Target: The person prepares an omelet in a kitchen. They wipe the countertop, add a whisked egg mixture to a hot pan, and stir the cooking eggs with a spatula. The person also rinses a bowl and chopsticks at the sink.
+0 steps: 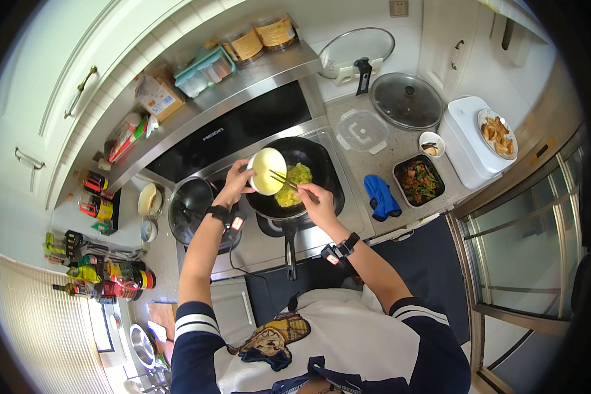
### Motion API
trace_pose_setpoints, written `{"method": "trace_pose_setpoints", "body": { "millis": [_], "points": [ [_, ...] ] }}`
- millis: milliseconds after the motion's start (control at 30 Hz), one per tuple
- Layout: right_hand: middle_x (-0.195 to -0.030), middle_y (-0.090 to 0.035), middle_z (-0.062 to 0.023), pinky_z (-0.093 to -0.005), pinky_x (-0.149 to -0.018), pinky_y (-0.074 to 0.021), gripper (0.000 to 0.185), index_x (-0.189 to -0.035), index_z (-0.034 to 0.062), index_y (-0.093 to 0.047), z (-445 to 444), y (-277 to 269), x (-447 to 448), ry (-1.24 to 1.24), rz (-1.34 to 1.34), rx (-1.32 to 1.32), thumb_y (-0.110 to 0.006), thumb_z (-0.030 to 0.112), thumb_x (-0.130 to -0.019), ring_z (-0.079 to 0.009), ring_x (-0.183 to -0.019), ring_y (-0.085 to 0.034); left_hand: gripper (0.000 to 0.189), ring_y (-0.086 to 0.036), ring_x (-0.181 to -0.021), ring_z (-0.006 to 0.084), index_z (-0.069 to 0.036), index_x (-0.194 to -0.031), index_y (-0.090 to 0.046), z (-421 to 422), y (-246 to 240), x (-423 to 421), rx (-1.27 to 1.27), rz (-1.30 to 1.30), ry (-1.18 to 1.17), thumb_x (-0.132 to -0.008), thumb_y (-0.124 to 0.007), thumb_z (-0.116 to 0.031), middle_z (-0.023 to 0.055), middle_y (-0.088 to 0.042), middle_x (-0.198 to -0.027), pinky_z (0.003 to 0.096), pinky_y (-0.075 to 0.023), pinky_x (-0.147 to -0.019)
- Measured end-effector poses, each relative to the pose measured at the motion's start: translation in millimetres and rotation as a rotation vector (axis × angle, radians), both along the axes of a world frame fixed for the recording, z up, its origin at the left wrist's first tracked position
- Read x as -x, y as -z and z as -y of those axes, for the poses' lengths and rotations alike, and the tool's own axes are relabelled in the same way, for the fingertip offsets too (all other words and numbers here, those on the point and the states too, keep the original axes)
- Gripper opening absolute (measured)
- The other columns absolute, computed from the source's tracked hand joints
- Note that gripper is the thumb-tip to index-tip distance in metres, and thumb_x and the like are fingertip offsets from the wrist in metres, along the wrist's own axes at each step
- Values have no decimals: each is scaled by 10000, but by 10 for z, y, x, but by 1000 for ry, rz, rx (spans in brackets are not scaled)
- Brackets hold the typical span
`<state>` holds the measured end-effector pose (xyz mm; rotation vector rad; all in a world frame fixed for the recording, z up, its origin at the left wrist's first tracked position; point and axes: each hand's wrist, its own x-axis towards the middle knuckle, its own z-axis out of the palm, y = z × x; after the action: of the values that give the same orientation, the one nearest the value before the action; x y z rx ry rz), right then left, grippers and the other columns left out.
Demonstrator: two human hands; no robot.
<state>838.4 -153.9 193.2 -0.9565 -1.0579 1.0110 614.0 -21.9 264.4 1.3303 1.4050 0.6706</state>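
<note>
My left hand (235, 184) grips a white bowl (262, 171) by its rim and tilts it over the frying pan. Yellow liquid, like beaten egg, coats the inside of the bowl. In my right hand (317, 203) is a pair of dark chopsticks (289, 181), their tips at the bowl's mouth. Below both hands, the black frying pan (327, 184) sits on the right burner, its handle (289, 251) towards me. A yellow-green egg mixture (295, 184) lies in the pan, partly hidden by the bowl and my right hand.
A lidded wok (191, 209) stands on the left burner. On the right counter are a blue cloth (381, 197), a container of cooked food (418, 180), a small white bowl (431, 144) and a glass lid (408, 101). Bottles (123, 280) crowd the left counter.
</note>
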Motion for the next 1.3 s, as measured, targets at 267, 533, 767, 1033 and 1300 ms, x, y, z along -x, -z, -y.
{"method": "trace_pose_setpoints", "body": {
  "millis": [267, 533, 767, 1033, 1300],
  "points": [
    [-893, -720, -131, -249, -744, -534, 161, -1039, -56, -638, 28, -155, 59, 111, 117, -11, -627, 49, -917, -167, -876, -705, 528, -611, -952, 198, -134, -1273, -466, 32, 13, 58, -26, 72, 25, -763, -586, -65, 77, -590, -1104, 331, -564, -661],
    [-926, -706, -110, -251, -729, -562, 197, -1066, -71, -658, 19, 233, -131, -10, -112, 28, -626, 76, -938, -197, -870, -715, 676, -566, -1048, 298, -142, -1184, -583, 110, 199, -184, -493, -378, 128, -554, -827, -166, 160, -556, -1094, 363, -491, -917],
    [-932, -706, -120, -248, -717, -564, 215, -1084, -73, -653, -84, 286, -263, -45, -111, 48, -616, 87, -945, -200, -883, -714, 649, -541, -1060, 332, -169, -1173, -580, 197, 192, -479, -542, -600, 80, -573, -825, -195, 151, -568, -1064, 374, -476, -947],
    [-922, -703, -101, -249, -725, -565, 192, -1056, -63, -658, -120, 238, -309, -250, -132, 40, -627, 82, -934, -183, -850, -714, 713, -557, -1076, 331, -196, -1195, -575, 104, 245, -532, -464, -621, 45, -543, -851, -281, 164, -560, -1085, 378, -481, -944],
    [-871, -727, -103, -247, -704, -535, 160, -1015, -67, -662, -116, 235, -187, 67, 188, 56, -623, 47, -910, -142, -803, -704, 746, -572, -1081, 332, -201, -1202, -574, 66, 291, -497, -464, -677, 63, -525, -863, -323, 167, -575, -1089, 372, -494, -939]
  ]
}}
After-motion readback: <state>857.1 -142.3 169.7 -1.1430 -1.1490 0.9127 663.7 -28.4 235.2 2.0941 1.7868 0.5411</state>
